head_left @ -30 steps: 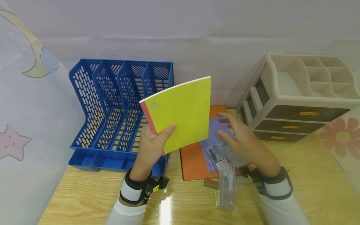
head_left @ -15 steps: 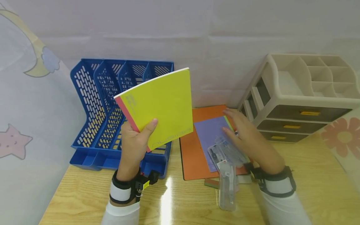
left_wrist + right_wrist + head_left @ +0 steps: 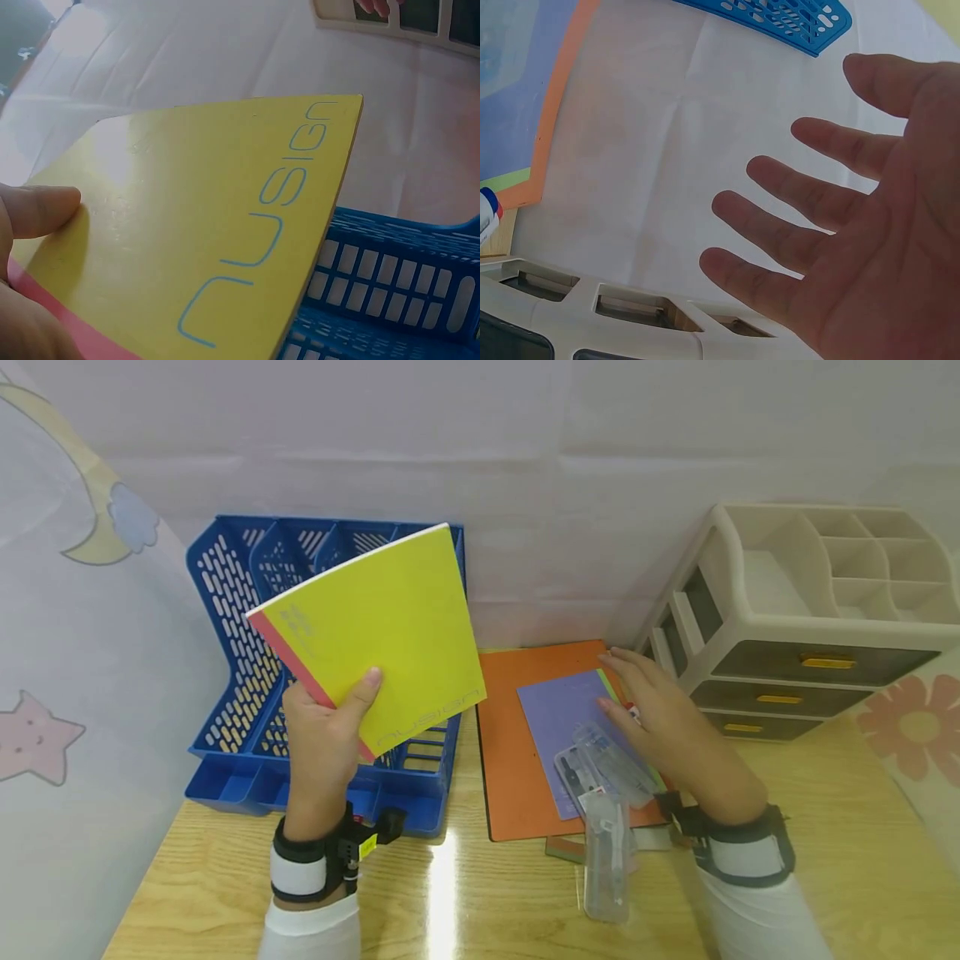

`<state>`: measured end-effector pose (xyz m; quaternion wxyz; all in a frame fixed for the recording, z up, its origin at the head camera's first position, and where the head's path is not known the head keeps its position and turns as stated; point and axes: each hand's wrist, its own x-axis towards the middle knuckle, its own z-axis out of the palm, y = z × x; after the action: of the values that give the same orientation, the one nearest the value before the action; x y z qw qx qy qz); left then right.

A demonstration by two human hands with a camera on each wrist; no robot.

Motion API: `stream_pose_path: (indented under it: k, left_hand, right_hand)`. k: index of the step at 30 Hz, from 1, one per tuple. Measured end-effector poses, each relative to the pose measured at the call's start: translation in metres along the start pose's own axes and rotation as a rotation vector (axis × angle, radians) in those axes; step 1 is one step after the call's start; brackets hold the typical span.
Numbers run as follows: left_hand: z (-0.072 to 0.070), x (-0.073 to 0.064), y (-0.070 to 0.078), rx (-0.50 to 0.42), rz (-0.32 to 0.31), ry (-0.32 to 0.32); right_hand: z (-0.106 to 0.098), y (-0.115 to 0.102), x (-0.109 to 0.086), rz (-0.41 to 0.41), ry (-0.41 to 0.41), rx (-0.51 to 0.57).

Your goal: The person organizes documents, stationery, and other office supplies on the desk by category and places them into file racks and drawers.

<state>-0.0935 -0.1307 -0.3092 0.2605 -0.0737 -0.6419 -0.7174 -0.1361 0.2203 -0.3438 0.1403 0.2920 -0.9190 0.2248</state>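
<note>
My left hand [image 3: 326, 743] grips a yellow notebook [image 3: 382, 635] by its red spine edge, thumb across the cover. It is held tilted in the air in front of the blue file rack [image 3: 221, 635], hiding part of the dividers. In the left wrist view the cover lettering reads "nusign". My right hand [image 3: 656, 727] hovers with fingers extended and apart, holding nothing, as the right wrist view confirms. Beneath and beside it lie a purple notebook [image 3: 551, 702], an orange folder or board [image 3: 502, 768] and clear plastic cases [image 3: 606, 868].
A cream drawer unit [image 3: 847, 631] with top compartments stands at the right. Near the right hand lies a white marker-like item with a blue and red end [image 3: 489, 210]. A greenish flat item [image 3: 564, 849] pokes out under the orange folder. A pale cloth backdrop [image 3: 510, 468] hangs behind the table.
My left hand has carried the yellow notebook leftward, from near the rack's right side to in front of it. The right hand has shifted slightly to the right, staying empty.
</note>
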Motion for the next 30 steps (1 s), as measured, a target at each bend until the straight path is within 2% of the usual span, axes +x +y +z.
stream_pose_path:
  k: [7,15,21,26,30]
  left_hand:
    - [-0.011,0.001,0.005,0.121,-0.009,0.036]
    - [-0.015,0.003,0.010,0.172,-0.044,0.055]
    - [-0.013,0.006,0.000,0.153,-0.005,0.029]
    - [-0.008,0.009,-0.009,0.216,0.026,0.034]
    - [-0.003,0.009,-0.015,0.231,0.018,0.045]
  right_hand:
    - [0.000,-0.001,-0.001,-0.013,0.004,-0.020]
    - [0.001,0.001,0.000,-0.019,0.009,-0.026]
    - [0.005,0.005,0.001,-0.063,0.051,-0.071]
    - [0.007,0.007,0.002,-0.082,0.059,-0.082]
    - [0.009,0.004,0.003,-0.094,0.063,-0.085]
